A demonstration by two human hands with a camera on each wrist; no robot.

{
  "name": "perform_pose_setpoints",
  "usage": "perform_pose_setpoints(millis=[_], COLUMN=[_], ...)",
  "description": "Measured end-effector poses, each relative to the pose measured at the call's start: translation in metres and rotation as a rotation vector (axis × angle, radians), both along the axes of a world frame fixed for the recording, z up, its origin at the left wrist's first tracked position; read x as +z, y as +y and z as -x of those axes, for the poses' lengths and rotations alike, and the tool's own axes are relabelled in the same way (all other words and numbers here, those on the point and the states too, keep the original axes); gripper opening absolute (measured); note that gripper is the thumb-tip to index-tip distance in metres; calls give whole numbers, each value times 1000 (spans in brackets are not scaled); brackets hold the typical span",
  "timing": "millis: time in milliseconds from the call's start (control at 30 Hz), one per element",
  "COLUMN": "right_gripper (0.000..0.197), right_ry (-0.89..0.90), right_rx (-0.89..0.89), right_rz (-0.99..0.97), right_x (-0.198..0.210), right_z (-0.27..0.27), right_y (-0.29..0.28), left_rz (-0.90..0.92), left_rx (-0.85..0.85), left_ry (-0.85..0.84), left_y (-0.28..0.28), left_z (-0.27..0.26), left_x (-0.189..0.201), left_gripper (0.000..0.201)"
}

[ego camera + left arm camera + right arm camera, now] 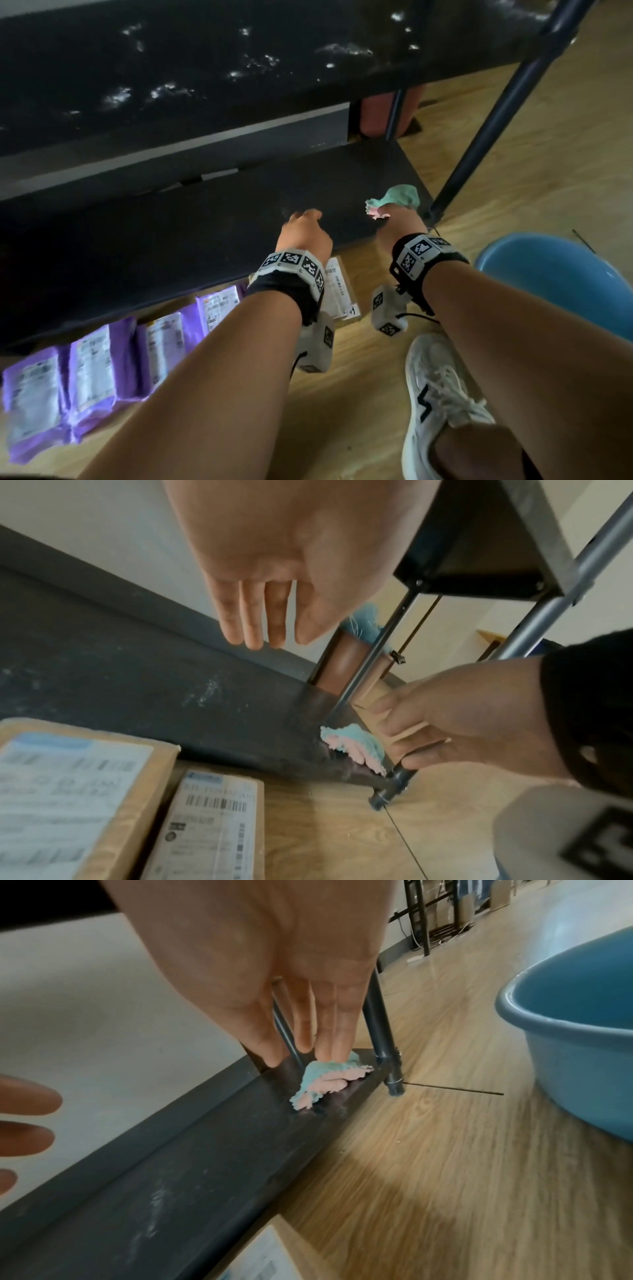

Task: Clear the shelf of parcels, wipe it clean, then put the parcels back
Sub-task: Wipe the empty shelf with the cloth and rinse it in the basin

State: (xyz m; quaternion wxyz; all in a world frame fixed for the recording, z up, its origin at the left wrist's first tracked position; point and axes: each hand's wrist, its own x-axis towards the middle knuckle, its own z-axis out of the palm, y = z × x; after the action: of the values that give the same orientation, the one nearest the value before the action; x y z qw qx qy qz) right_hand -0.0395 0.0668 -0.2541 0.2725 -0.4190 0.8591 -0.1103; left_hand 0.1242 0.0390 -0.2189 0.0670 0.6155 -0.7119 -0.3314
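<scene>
Basin (561, 274) beside shelf (171, 240); parcels (92, 370) on floor (428, 1164).

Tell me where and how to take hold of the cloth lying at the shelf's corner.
Take the cloth by its raised, bunched middle, coming from above with the right hand, whose fingers already press on it. It lies crumpled on the shelf beside the corner post, so a side approach from the post looks blocked; a top pinch grip seems easiest.

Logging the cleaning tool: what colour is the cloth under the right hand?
The cloth is pale blue and pink, clearest in the right wrist view.
</scene>
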Motion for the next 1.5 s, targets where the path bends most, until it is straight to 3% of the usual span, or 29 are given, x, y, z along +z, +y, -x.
perform_pose_setpoints(millis=[233, 400, 600, 700, 1000, 1333, 1500], right_gripper=[49, 53, 39, 34, 25, 57, 50], right_ry=[81, 47, 62, 113, 30, -45, -65], right_rx=[-19, -72, 14, 9, -38, -115, -129], right_rz=[-10, -40, -186, -127, -197, 19, 192], right_x=[-41, -59, -79, -81, -51, 16, 61], right_z=[36, 53, 54, 51, 40, 14, 3], right_y=[-31, -66, -76, -74, -56, -18, 11], left_rz=[-51, -65, -67, -60, -43, 100, 186], left_rx=[-38, -51, -69, -71, -90, -99, -122], left_ry=[23, 2, -57, -65, -64, -9, 18], left_y=[-15, -28, -41, -43, -30, -6, 15], left_z=[33, 40, 41, 41, 34, 13, 4], left_x=[-46, -68, -78, -78, -62, 13, 49], left_gripper=[50, 50, 52, 52, 50, 48, 47])
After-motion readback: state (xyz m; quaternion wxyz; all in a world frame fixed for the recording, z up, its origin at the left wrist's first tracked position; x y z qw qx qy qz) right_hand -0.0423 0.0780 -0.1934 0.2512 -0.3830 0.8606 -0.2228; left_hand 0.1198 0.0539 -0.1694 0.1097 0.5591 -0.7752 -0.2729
